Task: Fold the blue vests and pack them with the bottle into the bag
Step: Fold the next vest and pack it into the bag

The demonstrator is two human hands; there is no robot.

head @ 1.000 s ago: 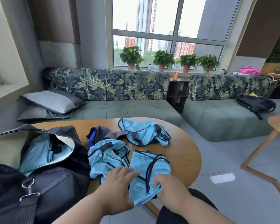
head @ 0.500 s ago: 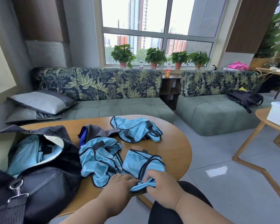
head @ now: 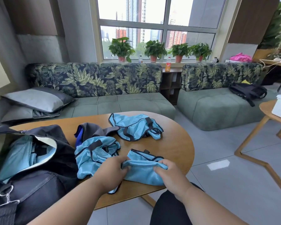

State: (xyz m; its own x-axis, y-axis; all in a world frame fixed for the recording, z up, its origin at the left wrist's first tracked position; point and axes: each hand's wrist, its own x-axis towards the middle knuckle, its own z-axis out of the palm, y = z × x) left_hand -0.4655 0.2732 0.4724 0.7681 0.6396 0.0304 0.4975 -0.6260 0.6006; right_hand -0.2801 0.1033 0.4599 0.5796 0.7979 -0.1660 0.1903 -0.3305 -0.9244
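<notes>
Our left hand (head: 113,169) and right hand (head: 169,172) both pinch the near folded edge of the blue vest (head: 143,169), fingers curled into the mesh, at the worktop (head: 177,146) front edge. Two more vests lie crumpled: one (head: 94,153) just left, one (head: 135,125) farther back. Open bag (head: 39,168) at left w/ blue fabric already inside. No task bottle that we can tell. Risk: slick mesh slips, fold springs open, or vest slides off the edge
</notes>
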